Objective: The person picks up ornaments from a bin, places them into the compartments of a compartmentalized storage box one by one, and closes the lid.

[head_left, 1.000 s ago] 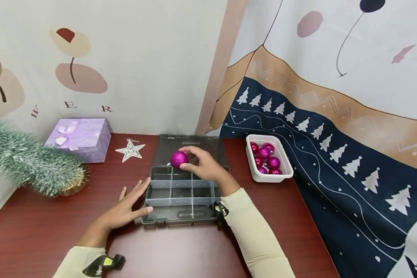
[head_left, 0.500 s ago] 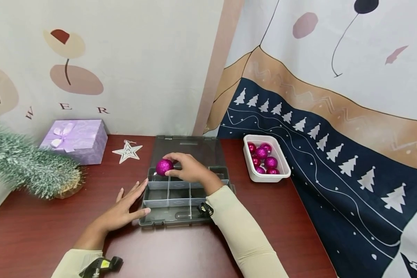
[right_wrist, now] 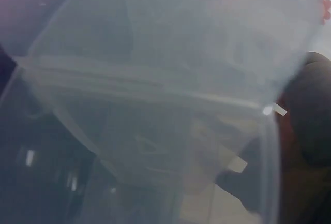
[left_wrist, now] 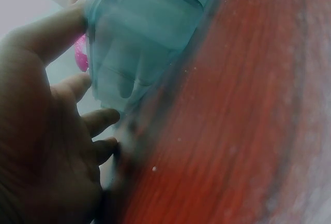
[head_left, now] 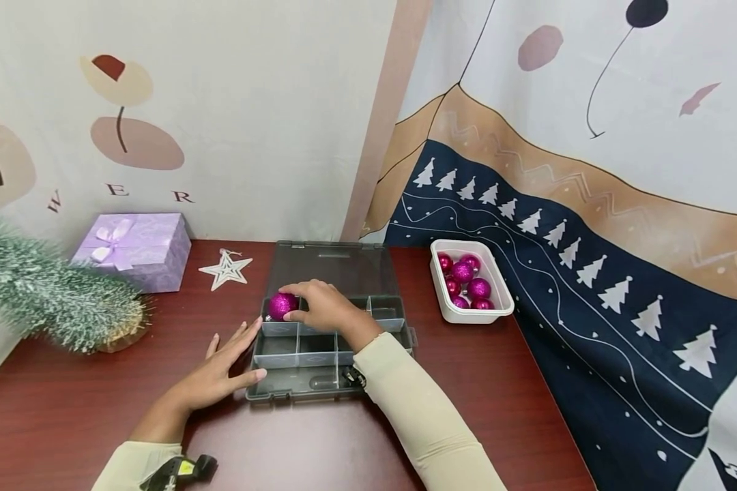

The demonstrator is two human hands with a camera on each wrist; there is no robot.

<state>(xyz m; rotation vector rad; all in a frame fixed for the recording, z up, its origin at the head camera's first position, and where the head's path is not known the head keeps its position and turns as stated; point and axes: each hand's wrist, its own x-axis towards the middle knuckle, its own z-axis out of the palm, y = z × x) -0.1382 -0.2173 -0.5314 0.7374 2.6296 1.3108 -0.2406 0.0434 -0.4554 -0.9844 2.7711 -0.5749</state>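
A dark see-through compartment box (head_left: 316, 378) lies on the table with its lid (head_left: 331, 269) folded back. My right hand (head_left: 325, 307) pinches a glittery magenta bauble (head_left: 280, 307) between thumb and fingers at the box's back left compartment. Against the left side of the box rests my left hand (head_left: 221, 368), fingers spread and fairly straight. In the left wrist view that hand's fingertips touch the box wall (left_wrist: 139, 32), and a bit of the bauble (left_wrist: 81, 53) shows behind it. The right wrist view is hazy, mostly clear box walls (right_wrist: 155, 89).
A white tub (head_left: 475, 317) with several magenta and red baubles (head_left: 479, 288) stands right of the box. At the left are a white star (head_left: 226, 269), a lilac gift box (head_left: 141, 249) and a small frosted tree (head_left: 55, 286).
My right hand has carried the bauble left and down, from above the box into its back left compartment. The left hand has stayed at the box's side.
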